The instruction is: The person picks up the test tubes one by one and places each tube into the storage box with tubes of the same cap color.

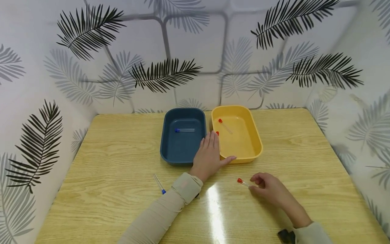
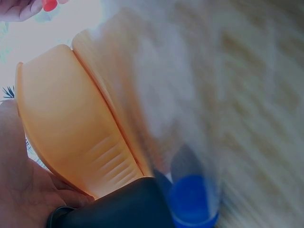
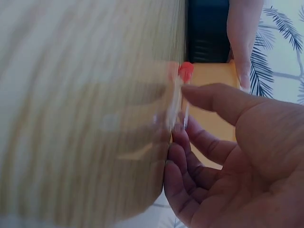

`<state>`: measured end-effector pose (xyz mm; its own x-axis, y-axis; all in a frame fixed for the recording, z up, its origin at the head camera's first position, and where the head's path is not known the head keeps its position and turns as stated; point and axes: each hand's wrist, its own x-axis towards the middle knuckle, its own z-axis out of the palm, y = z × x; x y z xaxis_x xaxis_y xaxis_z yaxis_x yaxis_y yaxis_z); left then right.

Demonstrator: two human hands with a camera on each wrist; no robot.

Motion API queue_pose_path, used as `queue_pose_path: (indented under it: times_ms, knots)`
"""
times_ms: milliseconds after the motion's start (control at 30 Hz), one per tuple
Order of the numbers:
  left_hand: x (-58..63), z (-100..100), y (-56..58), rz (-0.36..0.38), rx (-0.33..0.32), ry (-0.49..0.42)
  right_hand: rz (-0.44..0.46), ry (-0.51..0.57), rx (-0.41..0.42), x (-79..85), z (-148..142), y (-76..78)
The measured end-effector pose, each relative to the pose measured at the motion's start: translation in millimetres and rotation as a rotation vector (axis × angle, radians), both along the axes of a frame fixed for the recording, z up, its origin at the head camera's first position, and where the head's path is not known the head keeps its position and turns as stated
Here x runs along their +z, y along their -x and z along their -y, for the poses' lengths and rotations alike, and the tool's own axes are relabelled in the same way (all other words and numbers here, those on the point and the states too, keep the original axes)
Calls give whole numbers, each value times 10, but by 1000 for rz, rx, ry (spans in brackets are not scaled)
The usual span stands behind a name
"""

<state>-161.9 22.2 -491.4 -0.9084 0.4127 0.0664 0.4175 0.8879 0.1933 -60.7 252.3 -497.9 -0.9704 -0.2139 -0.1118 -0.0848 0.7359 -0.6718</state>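
Note:
My left hand [image 1: 207, 154] lies across the touching sides of a dark blue tray [image 1: 163, 142] and a yellow tray [image 1: 257, 145], fingers straight, thumb over the yellow front rim. By its fingertips shows the red cap [image 1: 217, 133] of a tube, mostly hidden. Low over the table, my right hand [image 1: 269, 189] has loosely bent fingers around the clear end of a red-capped tube [image 3: 186, 72]. A gap shows between thumb and forefinger, and the tube rests on the wood. Another red-capped tube [image 1: 225, 126] lies inside the yellow tray, a blue-capped tube [image 1: 185, 130] inside the blue one.
On the wooden table [image 1: 115, 152], a second blue-capped tube [image 1: 159, 183] lies beside my left sleeve [image 1: 164, 210]. Its blurred blue cap [image 2: 192, 202] looms close in the left wrist view. Leaf-patterned cloth [image 1: 195, 44] rises behind the table and at both sides.

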Motion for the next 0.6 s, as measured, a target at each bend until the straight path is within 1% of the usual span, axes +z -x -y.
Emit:
queue_pose_path:
  times_ms: [167, 400, 600]
  knots:
    - [-10, -1, 1, 11, 5, -1, 43, 2, 12, -2, 50, 47]
    - [-16, 0, -13, 21, 5, -9, 55, 8, 52, -16, 189, 126]
    - [-11, 2, 5, -5, 3, -8, 76, -22, 42, 15, 327, 155]
